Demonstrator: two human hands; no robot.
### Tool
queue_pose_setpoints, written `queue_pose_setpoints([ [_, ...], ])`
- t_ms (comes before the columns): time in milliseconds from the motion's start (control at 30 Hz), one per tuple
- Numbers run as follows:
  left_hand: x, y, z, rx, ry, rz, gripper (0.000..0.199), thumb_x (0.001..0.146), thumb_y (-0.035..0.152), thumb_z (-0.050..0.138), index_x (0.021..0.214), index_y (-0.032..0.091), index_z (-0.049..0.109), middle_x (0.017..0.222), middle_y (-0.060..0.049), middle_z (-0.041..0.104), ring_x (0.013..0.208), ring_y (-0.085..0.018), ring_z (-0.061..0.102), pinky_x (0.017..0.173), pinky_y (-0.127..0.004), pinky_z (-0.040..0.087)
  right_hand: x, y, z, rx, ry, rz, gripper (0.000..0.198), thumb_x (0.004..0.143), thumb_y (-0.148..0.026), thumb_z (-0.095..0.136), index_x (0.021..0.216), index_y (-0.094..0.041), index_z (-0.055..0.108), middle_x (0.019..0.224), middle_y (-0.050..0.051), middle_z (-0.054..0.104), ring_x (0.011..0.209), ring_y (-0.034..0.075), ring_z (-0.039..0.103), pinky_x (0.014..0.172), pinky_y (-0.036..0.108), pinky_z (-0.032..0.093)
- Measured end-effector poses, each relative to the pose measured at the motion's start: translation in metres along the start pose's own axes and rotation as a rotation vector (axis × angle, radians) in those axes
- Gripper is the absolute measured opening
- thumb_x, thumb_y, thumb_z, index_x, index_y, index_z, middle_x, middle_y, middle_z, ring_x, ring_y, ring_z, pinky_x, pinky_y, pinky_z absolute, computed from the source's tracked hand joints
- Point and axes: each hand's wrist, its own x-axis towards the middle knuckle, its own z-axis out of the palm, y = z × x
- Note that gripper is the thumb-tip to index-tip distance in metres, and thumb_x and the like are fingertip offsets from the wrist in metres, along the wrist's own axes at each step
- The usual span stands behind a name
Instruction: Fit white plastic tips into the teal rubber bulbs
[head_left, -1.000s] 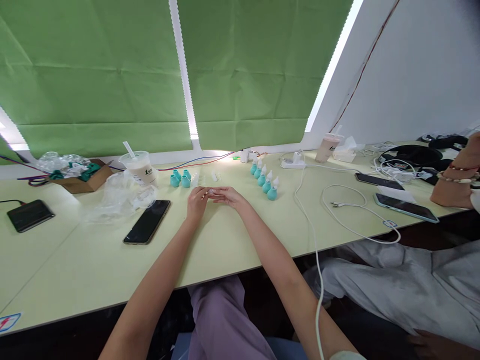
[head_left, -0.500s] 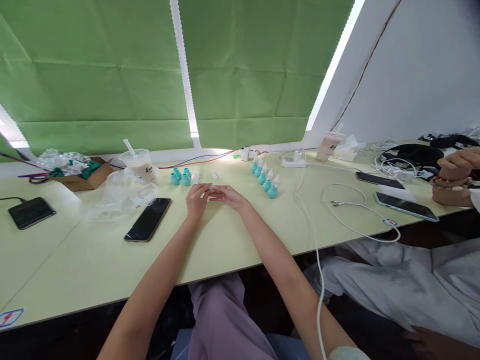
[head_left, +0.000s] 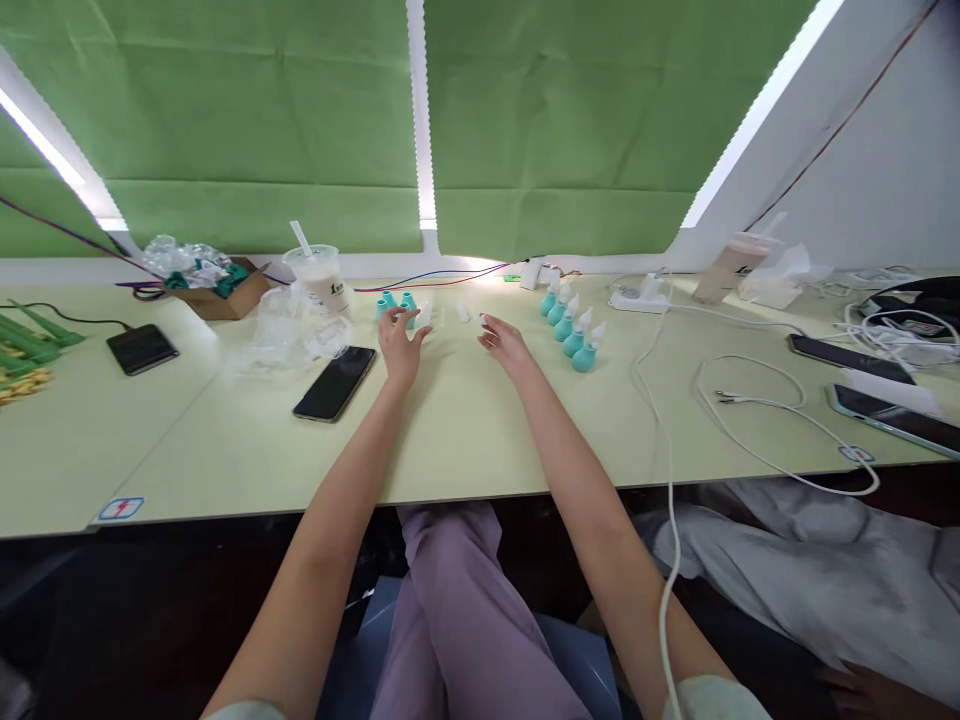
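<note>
My left hand (head_left: 401,350) is at the small group of teal rubber bulbs (head_left: 386,299), its thumb and fingers apart and partly covering them. Whether a fingertip touches a bulb cannot be made out. My right hand (head_left: 506,346) is raised a little to the right, fingers bent, with a small white plastic piece (head_left: 483,320) at the fingertips. Between the hands lie small clear and white plastic pieces (head_left: 463,313). To the right, a slanting row of several teal bulbs with white pointed nozzles (head_left: 578,340) stands upright.
A black phone (head_left: 335,384) lies left of my left forearm, near a crumpled plastic bag (head_left: 279,335) and a drink cup (head_left: 319,280). Farther left is a cardboard box (head_left: 229,300). A white cable (head_left: 670,440) crosses the table edge near my right arm; a power strip (head_left: 640,298) sits behind.
My hands, earlier together over a small white piece, have come apart. The left has moved to the teal bulbs; the right has shifted right with the piece. The camera view has turned left.
</note>
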Motion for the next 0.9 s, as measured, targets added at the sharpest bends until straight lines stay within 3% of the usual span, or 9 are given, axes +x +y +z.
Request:
queue_pose_setpoints([
  [133,0.001,-0.016,0.001,0.031,-0.008,-0.084,0.027,0.082,0.042,0.058,0.102,0.024,0.064,0.109,-0.01,0.055,0.107,-0.028,0.05,0.092,-0.045,0.04,0.004,0.0,-0.007,-0.012,0.144,0.022,0.016,0.077,-0.034,0.068,0.082,-0.019,0.065,0.076,-0.002,0.059,0.05,0.002,0.045,0.063,0.018,0.051],
  [267,-0.004,-0.019,0.004,0.132,-0.208,0.031,0.039,0.084,0.042,0.056,0.118,0.022,0.058,0.125,-0.014,0.053,0.118,-0.033,0.045,0.094,-0.049,0.038,0.005,0.001,-0.008,-0.033,0.176,0.033,0.026,0.075,-0.043,0.069,0.084,-0.019,0.065,0.073,-0.002,0.056,0.045,0.002,0.037,0.054,0.017,0.049],
  [433,-0.011,-0.02,0.011,0.205,-0.429,0.168,0.049,0.085,0.036,0.055,0.132,0.025,0.047,0.147,-0.012,0.034,0.136,-0.033,0.028,0.105,-0.05,0.03,0.006,0.004,-0.009,-0.039,0.161,0.044,0.025,0.075,-0.043,0.069,0.084,-0.02,0.065,0.077,-0.001,0.057,0.046,0.002,0.039,0.058,0.018,0.051],
  [567,-0.014,-0.025,0.015,0.206,-0.407,0.145,0.055,0.085,0.036,0.054,0.137,0.022,0.041,0.148,-0.014,0.033,0.137,-0.032,0.027,0.107,-0.048,0.028,0.007,0.007,-0.008,-0.037,0.178,0.056,0.024,0.073,-0.042,0.071,0.082,-0.02,0.065,0.079,-0.002,0.058,0.047,0.002,0.041,0.059,0.019,0.051],
  [733,0.001,-0.025,0.019,0.211,-0.266,0.054,0.048,0.085,0.034,0.055,0.128,0.016,0.047,0.127,-0.021,0.051,0.122,-0.036,0.043,0.094,-0.05,0.039,0.009,0.012,-0.007,-0.093,0.112,0.005,0.022,0.071,-0.038,0.071,0.084,-0.022,0.065,0.083,-0.002,0.059,0.048,0.001,0.044,0.059,0.018,0.05],
  [900,0.03,-0.017,0.022,0.37,-0.395,0.08,0.031,0.077,0.016,0.063,0.108,0.012,0.059,0.11,-0.02,0.058,0.112,-0.039,0.048,0.086,-0.051,0.041,0.012,0.015,-0.008,-0.095,0.072,-0.025,0.026,0.067,-0.036,0.074,0.089,-0.023,0.066,0.084,-0.003,0.06,0.048,0.001,0.043,0.057,0.017,0.049],
])
